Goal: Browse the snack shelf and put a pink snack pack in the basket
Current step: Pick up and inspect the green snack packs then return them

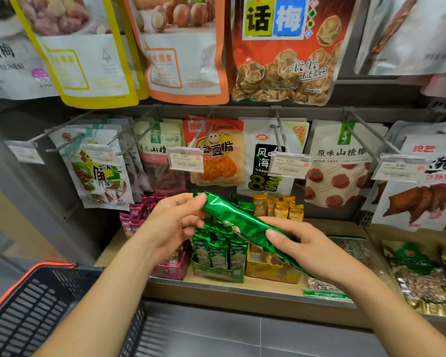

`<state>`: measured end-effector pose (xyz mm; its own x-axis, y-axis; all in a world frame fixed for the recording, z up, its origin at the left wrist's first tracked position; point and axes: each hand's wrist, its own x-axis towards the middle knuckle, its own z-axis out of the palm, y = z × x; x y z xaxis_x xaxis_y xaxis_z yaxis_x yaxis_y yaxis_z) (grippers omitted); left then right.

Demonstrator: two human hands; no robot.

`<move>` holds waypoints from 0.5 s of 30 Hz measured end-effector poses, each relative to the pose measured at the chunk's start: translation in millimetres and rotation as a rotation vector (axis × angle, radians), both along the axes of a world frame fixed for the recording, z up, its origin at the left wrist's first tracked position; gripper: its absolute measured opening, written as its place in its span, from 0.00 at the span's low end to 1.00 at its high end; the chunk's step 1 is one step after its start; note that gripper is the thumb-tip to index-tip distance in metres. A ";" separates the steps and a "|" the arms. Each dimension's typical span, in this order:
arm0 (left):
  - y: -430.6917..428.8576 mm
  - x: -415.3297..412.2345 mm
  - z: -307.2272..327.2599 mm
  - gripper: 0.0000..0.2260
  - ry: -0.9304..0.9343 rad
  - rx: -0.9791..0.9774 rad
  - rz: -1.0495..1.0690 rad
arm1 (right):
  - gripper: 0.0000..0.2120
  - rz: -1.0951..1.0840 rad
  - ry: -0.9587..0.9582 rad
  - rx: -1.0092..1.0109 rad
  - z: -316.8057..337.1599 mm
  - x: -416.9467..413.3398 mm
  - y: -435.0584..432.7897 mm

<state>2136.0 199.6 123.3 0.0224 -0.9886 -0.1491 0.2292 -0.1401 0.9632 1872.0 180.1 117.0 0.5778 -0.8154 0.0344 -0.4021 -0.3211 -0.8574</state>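
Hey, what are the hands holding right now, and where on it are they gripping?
A green foil snack pack, held at both ends: the left hand pinches its upper end, and the right hand grips its lower end.

Bright, even shop light, glare streaks on the green foil pack (245,222), edges bowed, upper hanging bags (88,52) blurred.

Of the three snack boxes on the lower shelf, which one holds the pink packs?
The leftmost box, partly hidden behind the left hand that holds the green pack. The middle box is green and the right box yellow.
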 end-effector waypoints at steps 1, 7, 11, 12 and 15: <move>-0.8 -1.3 -1.1 0.07 -0.010 0.006 0.020 | 0.12 -0.015 0.009 0.003 0.4 -0.7 -0.3; -11.3 -6.5 -10.8 0.07 -0.027 0.139 0.239 | 0.25 -0.046 0.065 -0.025 8.2 -8.8 4.3; -20.6 -9.4 -19.3 0.10 -0.169 0.200 0.238 | 0.24 -0.105 0.056 -0.264 11.2 -11.8 6.4; -23.3 -11.5 -22.4 0.12 -0.218 0.207 0.229 | 0.22 -0.128 0.055 -0.344 11.4 -11.9 7.0; -33.5 -17.0 -32.2 0.18 -0.362 0.224 0.198 | 0.19 -0.158 0.058 -0.506 12.5 -11.8 8.9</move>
